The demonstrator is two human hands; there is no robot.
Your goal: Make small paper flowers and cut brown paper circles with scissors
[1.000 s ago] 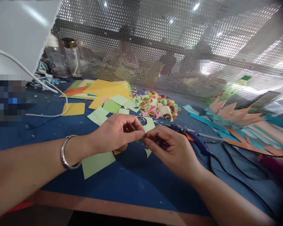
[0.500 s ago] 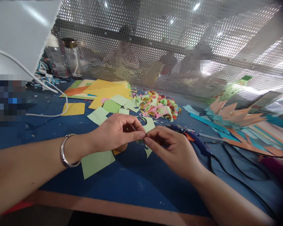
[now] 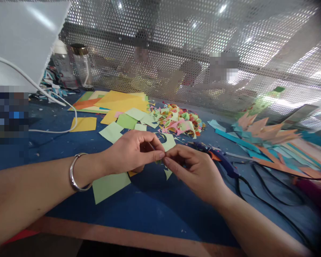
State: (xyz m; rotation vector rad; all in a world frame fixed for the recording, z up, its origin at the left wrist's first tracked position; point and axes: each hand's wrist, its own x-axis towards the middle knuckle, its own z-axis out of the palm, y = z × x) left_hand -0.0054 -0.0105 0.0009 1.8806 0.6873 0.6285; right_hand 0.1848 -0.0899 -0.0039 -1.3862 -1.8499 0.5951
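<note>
The left wrist (image 3: pixel 87 169) is encircled by a silver bangle (image 3: pixel 72 173). Its band is smooth, rounded and polished, and bright streaks of light are caught along its outer curve. It is worn loosely, so that a small part of the loop is seen standing off from the arm at the lower side. The left forearm (image 3: pixel 32 189) is left bare, and its surface is marked by one small dark spot (image 3: pixel 39 209). The right forearm (image 3: pixel 253 217) is likewise uncovered, and both the left hand (image 3: pixel 131 151) and right hand (image 3: pixel 196 169) are ungloved.
</note>
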